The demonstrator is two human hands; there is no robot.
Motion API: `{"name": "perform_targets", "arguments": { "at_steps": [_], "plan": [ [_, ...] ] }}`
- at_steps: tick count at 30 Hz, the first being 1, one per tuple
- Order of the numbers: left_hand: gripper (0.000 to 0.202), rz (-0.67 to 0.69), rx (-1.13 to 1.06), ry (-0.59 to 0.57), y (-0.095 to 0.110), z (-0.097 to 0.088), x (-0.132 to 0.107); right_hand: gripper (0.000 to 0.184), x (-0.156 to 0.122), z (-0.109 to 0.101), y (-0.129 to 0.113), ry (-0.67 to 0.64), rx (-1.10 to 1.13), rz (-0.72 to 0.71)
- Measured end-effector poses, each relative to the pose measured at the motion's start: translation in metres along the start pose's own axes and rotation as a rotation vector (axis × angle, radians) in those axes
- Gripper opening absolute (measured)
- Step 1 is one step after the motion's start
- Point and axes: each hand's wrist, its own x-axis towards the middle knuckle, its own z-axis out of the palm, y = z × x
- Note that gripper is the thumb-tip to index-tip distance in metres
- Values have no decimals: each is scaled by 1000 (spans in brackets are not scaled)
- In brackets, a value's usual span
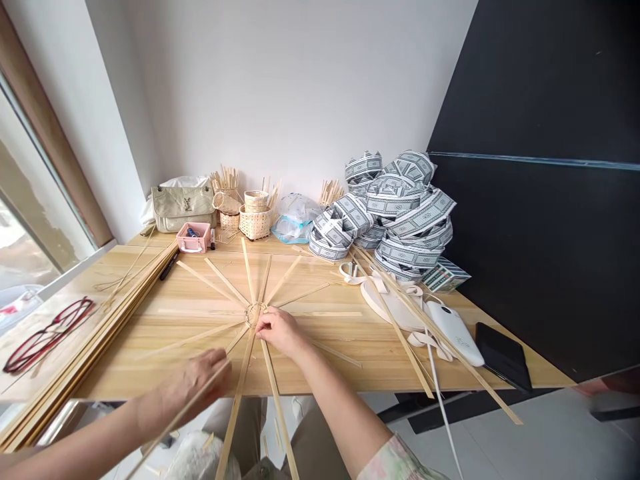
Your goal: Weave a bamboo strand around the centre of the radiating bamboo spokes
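wooden table point(350, 333) | front edge point(320, 395) close under both hands | left grip point(193, 387) holding bamboo strip point(150, 449) | right grip point(280, 332) pinching woven hub point(255, 314)

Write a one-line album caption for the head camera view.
Left hand holds a bamboo strip while the right hand touches the woven hub of radiating bamboo spokes on a wooden table, small baskets behind.

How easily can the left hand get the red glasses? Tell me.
Probably not easily: the bundle of wooden strips lies between the left hand and the red glasses, so it must stretch over them.
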Motion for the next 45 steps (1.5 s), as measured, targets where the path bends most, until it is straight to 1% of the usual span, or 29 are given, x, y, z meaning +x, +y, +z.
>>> {"name": "perform_targets", "arguments": {
  "at_steps": [2,3,5,7,9,11,13,18,19,21,25,28,31,33,36,41,43,45],
  "plan": [
    [35,39,33,-188,12,-3,-13,8,0,1,1,-1,-6,-10],
    [37,45,10,-249,18,-4,-17,7,1,1,1,-4,-12,-12],
    [34,30,-136,-293,31,-6,-21,7,1,0,1,-12,-25,-6],
    [31,-4,-285,-259,39,-7,-22,7,1,-1,0,-18,-35,-4],
    [42,-53,-355,-206,40,-5,-20,8,0,-3,-2,-21,-45,-6],
    [53,-91,-389,-146,37,0,-19,8,0,-3,-3,-26,-47,-5],
    [59,-113,-440,-80,31,6,-18,8,0,-3,-3,-26,-41,-5],
    [52,-214,-586,164,16,18,-7,8,0,-1,1,-21,-23,-30],
    [50,-222,-589,197,14,19,-4,8,0,-1,1,-23,-21,-31],
    [48,-186,-543,236,11,20,1,8,0,-1,1,-25,-18,-34],
    [49,-20,-345,255,11,19,10,7,0,-1,1,-33,-31,-28],
    [47,41,-221,234,17,16,16,7,-1,-2,-1,-27,-40,-29],
    [36,52,-191,186,27,14,19,7,0,-3,-2,-32,-44,-26],
    [32,55,-156,173,31,15,19,8,0,-3,-3,-35,-49,-17],
    [39,68,-79,196,29,19,15,7,0,-4,-4,-33,-49,-12],
    [44,54,-22,300,15,24,8,8,-1,-2,-3,-33,-40,-20],
    [47,59,-3,293,14,22,9,8,-1,-2,-2,-29,-44,-24],
    [51,63,13,253,18,20,12,8,-1,-2,-2,-23,-47,-31]
  ]
}}
